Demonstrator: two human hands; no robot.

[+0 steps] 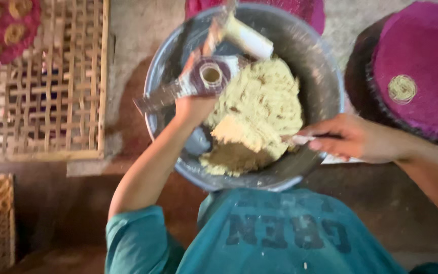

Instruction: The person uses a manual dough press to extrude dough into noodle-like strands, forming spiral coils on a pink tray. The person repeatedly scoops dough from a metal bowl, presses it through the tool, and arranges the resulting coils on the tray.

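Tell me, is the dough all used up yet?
Not yet. A big pale dough heap still fills the metal bowl. One coil already sits on the purple mat. The left hand holds a press tool; the right hand digs at the dough.

Bowl (325, 96) at centre, dough mass (254, 116) inside it. Left hand (193, 104) over bowl's left half holding a press tool (204, 78); right hand (356, 137) at bowl's right rim. Lattice rack (41, 81) left of bowl; round mat (422, 66) to the right, a dough coil (402, 89) on it
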